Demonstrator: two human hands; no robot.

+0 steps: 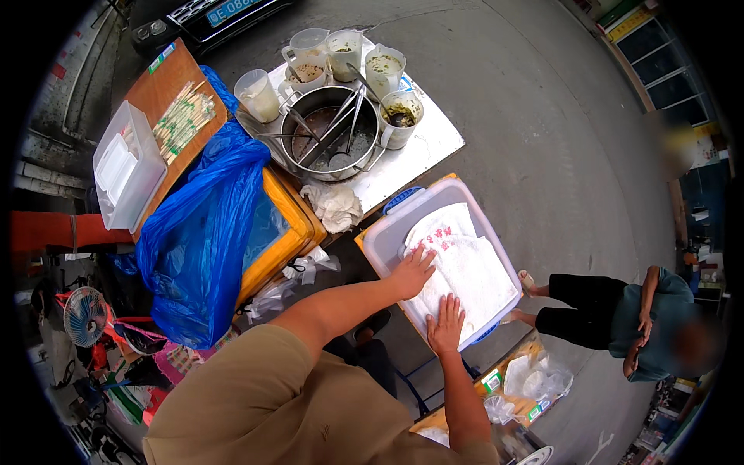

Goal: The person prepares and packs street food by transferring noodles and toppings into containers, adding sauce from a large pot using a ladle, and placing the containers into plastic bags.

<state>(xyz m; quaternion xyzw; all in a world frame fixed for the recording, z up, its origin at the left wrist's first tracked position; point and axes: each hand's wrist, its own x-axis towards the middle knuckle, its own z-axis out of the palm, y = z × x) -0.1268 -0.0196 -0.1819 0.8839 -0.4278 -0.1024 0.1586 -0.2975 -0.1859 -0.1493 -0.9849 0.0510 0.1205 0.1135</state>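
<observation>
A folded white towel (474, 277) with pink markings near its far end lies in a pale plastic tub (502, 239) with blue handles. On the towel's left part rests my left hand (412, 273), fingers spread and holding nothing. Nearer to me, my right hand (446, 324) lies flat on the towel's lower edge, its fingers stretched out too. What is under the towel is hidden.
Left of the tub, a white table (438, 143) bears a steel pot (332, 172) with utensils and several plastic jugs. A blue plastic bag (203, 225) drapes an orange box (291, 205). A person (651, 310) stands at right. Plastic bags (535, 380) lie at lower right.
</observation>
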